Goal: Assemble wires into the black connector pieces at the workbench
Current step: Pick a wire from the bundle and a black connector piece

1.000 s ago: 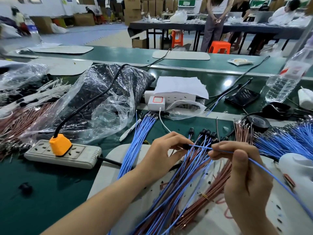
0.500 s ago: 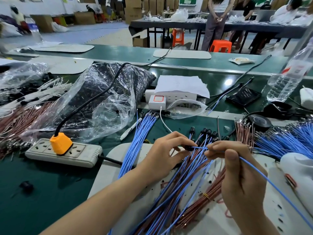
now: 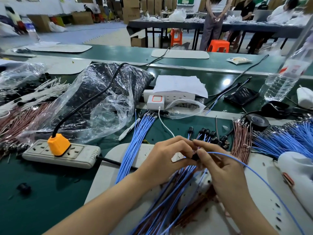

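1. L hand (image 3: 166,160) & R hand (image 3: 221,168) meet fingertip to fingertip, pinched on black connector (image 3: 195,156).
2. Blue wire (image 3: 250,168) runs from R fingertips, arcing right.
3. Wire bundle (image 3: 169,200) lies under both hands.

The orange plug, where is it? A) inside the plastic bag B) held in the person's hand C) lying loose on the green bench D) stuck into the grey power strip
D: the orange plug sits pushed into the grey power strip, its black cord rising away over the plastic bag.
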`<state>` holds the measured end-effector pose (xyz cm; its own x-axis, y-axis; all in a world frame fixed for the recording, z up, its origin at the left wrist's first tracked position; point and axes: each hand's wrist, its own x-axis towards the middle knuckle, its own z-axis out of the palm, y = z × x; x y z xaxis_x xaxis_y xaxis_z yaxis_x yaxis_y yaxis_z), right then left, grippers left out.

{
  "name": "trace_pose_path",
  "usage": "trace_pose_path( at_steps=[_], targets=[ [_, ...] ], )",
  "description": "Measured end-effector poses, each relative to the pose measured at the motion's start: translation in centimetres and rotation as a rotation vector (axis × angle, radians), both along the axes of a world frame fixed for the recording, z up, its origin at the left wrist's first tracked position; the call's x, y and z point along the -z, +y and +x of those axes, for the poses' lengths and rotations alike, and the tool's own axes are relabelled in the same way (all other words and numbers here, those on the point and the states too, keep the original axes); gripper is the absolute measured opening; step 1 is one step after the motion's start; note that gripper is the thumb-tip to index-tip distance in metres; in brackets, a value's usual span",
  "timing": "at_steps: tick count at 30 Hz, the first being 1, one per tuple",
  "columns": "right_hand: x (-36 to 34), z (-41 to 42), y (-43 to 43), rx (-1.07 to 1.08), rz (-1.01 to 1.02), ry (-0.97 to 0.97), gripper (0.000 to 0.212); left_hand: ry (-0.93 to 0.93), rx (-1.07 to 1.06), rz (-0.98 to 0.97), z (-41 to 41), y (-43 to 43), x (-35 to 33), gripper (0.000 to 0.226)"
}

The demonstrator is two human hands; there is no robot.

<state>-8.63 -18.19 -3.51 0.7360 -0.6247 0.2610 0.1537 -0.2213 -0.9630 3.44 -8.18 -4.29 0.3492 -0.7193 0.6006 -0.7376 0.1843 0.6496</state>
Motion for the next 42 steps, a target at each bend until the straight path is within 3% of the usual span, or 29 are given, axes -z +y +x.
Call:
trace_pose_path(
  at_steps=[4, 7, 10, 14, 17, 20, 22, 25, 27, 29, 34, 42],
  targets=[
    [-0.9, -0.4, -1.0, -0.001, 0.158, -0.081, 0.013, -0.017, -0.002, -0.014, 0.2, 0.0, -0.1, 0.005],
    [-0.7, -0.3, -0.7, -0.024, 0.118, -0.059, 0.015, -0.105, -0.013, -0.016, 0.2, 0.0, -0.2, 0.006],
    [-0.7, -0.2, -0.6, 0.109, 0.194, -0.123, 0.012, -0.245, -0.08, 0.013, 0.9, 0.2, -0.2, 0.011],
    [-1.4, -1.0, -3.8, 0.302, 0.681, -0.371, 0.013, -0.187, -0.613, -0.041, 3.7, 0.7, -0.4, 0.032],
    [-1.7, -1.5, -5.4, 0.552, 0.76, -0.447, 0.022, -0.005, -0.954, -0.004, 5.1, 1.4, -0.4, 0.027],
    [-1.4, -1.3, -4.5, 0.626, 0.602, -0.409, 0.023, 0.023, -0.981, 0.015, 4.6, 1.3, 0.0, 0.024],
    [-1.5, -1.2, -3.0, 0.623, 0.248, -0.321, 0.023, -0.135, -0.882, -0.023, 3.9, 1.2, -0.4, 0.027],
    [-1.2, -1.0, -0.8, 0.512, -0.24, -0.253, 0.024, -0.317, -0.417, -0.168, 2.2, 1.0, -1.1, 0.027],
    [-0.7, -0.8, 0.4, 0.445, -0.418, -0.254, 0.021, -0.28, -0.137, -0.097, 0.5, 0.9, -1.2, 0.03],
    [-0.2, -0.6, 1.2, 0.398, -0.579, -0.239, 0.016, -0.242, -0.017, -0.014, -0.3, 0.7, -0.8, 0.025],
    [0.2, -0.4, 1.6, 0.309, -0.603, -0.265, 0.022, -0.174, -0.003, -0.002, 0.1, 0.9, -0.9, 0.012],
    [0.4, -0.4, 1.6, 0.249, -0.598, -0.229, 0.016, -0.13, 0.021, -0.007, 0.2, 1.0, -0.6, 0.013]
  ],
)
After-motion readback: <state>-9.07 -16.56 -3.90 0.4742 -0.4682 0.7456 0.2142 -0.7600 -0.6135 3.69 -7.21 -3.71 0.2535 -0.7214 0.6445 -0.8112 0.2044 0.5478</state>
